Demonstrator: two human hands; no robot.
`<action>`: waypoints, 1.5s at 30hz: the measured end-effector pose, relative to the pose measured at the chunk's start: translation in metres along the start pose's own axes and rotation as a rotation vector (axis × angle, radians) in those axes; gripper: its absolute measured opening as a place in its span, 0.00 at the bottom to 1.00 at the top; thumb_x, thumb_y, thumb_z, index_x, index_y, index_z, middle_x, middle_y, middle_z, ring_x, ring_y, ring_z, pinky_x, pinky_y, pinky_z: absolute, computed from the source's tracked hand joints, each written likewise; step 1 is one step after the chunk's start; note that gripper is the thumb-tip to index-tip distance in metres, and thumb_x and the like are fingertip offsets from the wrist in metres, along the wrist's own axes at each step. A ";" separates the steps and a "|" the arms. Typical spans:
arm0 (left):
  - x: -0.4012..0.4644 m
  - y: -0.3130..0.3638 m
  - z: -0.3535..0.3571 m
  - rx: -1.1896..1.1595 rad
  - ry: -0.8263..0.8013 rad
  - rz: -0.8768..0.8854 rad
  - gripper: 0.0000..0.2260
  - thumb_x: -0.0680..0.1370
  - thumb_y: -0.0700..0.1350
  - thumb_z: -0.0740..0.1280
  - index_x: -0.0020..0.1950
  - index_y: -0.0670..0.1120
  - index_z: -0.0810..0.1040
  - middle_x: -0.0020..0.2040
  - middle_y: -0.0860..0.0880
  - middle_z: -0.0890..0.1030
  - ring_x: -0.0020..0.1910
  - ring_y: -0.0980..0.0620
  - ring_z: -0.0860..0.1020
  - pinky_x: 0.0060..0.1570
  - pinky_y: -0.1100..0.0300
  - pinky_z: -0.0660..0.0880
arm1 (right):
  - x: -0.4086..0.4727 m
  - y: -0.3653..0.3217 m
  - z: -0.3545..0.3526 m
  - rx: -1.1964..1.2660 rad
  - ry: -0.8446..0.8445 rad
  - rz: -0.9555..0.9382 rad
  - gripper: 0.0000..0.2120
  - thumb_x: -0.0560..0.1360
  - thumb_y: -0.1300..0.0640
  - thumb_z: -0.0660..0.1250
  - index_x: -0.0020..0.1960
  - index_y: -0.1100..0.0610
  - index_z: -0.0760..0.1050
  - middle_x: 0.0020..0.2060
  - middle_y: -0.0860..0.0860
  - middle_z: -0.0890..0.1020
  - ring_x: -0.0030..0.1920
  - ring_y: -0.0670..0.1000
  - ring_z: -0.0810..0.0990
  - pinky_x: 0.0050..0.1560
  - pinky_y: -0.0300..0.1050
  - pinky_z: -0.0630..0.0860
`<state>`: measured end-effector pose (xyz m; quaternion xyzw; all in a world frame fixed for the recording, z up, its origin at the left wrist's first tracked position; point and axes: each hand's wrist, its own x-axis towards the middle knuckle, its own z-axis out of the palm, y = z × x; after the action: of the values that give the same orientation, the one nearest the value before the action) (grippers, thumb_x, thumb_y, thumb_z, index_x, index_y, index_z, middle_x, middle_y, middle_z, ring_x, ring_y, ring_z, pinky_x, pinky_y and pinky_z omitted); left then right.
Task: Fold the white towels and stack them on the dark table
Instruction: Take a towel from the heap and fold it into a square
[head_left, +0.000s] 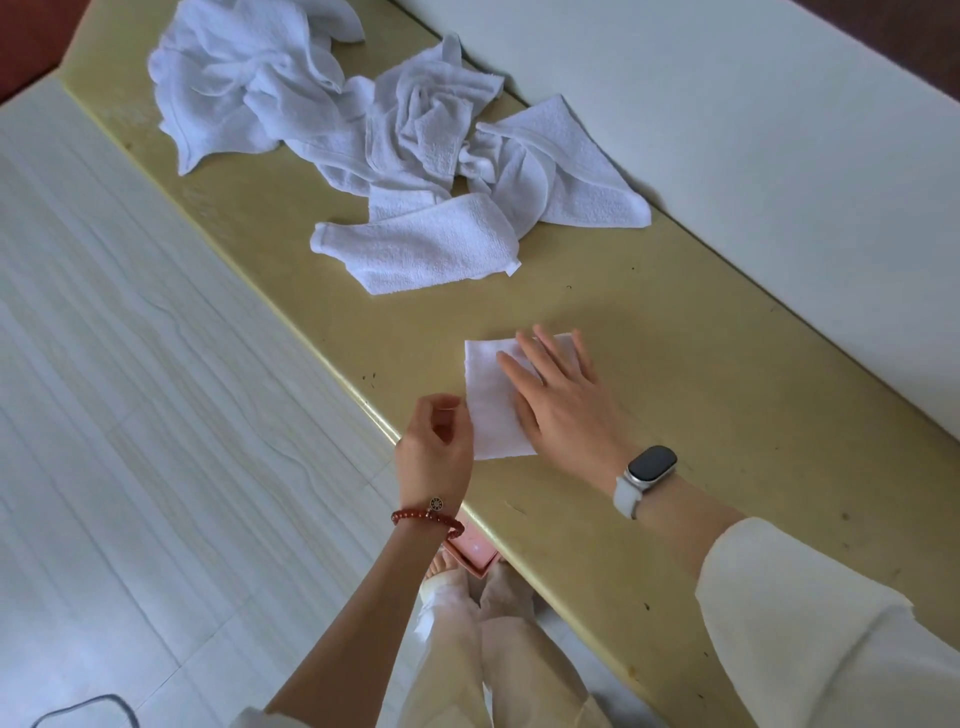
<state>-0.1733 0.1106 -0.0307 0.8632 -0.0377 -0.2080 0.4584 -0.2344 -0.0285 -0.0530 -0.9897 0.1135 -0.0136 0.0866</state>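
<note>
A small folded white towel (491, 402) lies flat on the yellowish table (675, 415) near its front edge. My right hand (558, 397) lies flat on it with straight fingers, pressing it down. My left hand (434, 447) is at the towel's left edge with its fingers curled, pinching that edge. Farther along the table lies a heap of several crumpled white towels (363, 135), with one loosely rolled towel (421, 244) at its near end.
A white wall (779, 156) runs along the table's far side. Pale wood-grain floor (130, 415) is to the left. My legs and a pink box (475, 558) show under the table's front edge. A dark cable (88, 709) lies at the bottom left.
</note>
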 end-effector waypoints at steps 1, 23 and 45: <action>-0.003 -0.002 0.000 -0.009 -0.027 0.003 0.03 0.76 0.42 0.65 0.48 0.48 0.75 0.39 0.57 0.79 0.38 0.60 0.77 0.40 0.66 0.74 | 0.001 0.000 0.003 -0.001 -0.048 -0.003 0.21 0.76 0.53 0.50 0.64 0.57 0.71 0.66 0.59 0.72 0.67 0.61 0.68 0.68 0.64 0.59; 0.016 -0.007 0.014 0.682 -0.032 0.716 0.18 0.75 0.41 0.54 0.61 0.42 0.75 0.63 0.44 0.76 0.65 0.43 0.72 0.54 0.47 0.72 | -0.013 0.013 -0.002 0.197 0.184 0.029 0.20 0.76 0.62 0.51 0.66 0.62 0.69 0.67 0.59 0.70 0.70 0.57 0.64 0.72 0.55 0.52; 0.022 -0.030 0.029 1.028 -0.199 0.715 0.26 0.80 0.56 0.40 0.74 0.47 0.58 0.74 0.46 0.61 0.73 0.48 0.60 0.68 0.35 0.51 | -0.020 0.004 -0.010 0.231 0.011 0.822 0.12 0.76 0.51 0.59 0.52 0.57 0.74 0.49 0.53 0.78 0.52 0.55 0.72 0.51 0.48 0.64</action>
<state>-0.1683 0.0996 -0.0758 0.8837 -0.4612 -0.0768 0.0208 -0.2547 -0.0291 -0.0438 -0.8459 0.4967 0.0041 0.1944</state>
